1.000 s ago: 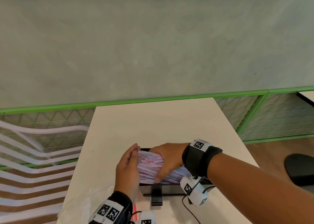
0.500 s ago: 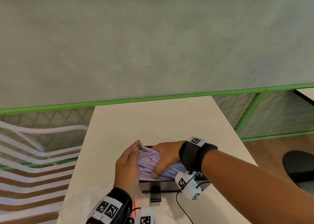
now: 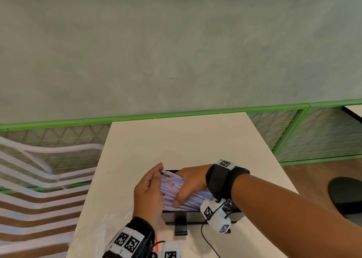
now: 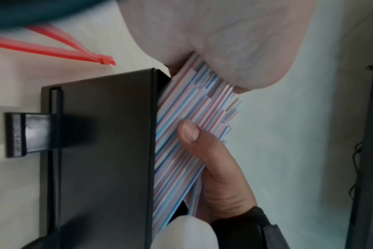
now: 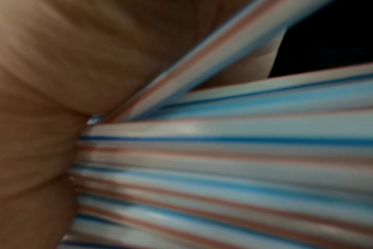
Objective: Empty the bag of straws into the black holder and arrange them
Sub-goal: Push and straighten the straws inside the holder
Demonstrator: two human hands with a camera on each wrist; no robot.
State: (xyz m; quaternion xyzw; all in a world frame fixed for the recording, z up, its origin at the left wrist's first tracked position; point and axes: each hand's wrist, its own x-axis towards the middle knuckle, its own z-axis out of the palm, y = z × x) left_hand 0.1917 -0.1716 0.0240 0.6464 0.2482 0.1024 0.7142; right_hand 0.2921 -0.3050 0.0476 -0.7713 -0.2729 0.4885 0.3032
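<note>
Straws (image 3: 172, 189): a big bunch, striped red, blue and white, lying in the black holder (image 3: 195, 216) with their left ends sticking up and out past its left edge.
Holder: sits on the pale surface (image 3: 176, 140) near the person — a small black tab (image 3: 180, 227) pokes out of its front.
Left hand (image 3: 148, 191): flat and upright, fingers straight and close together, palm pushed against the left ends of the straws.
Right hand (image 3: 191, 183): lies over the top of the bunch, fingers curled round it, thumb (image 4: 202, 148) pressing the near side.
Bag (image 3: 98, 232): clear plastic, lying on the surface to the left of the holder — its red strip (image 4: 53, 48) shows in the left wrist view.
Chair (image 3: 39, 179): white slats, left of the surface.
</note>
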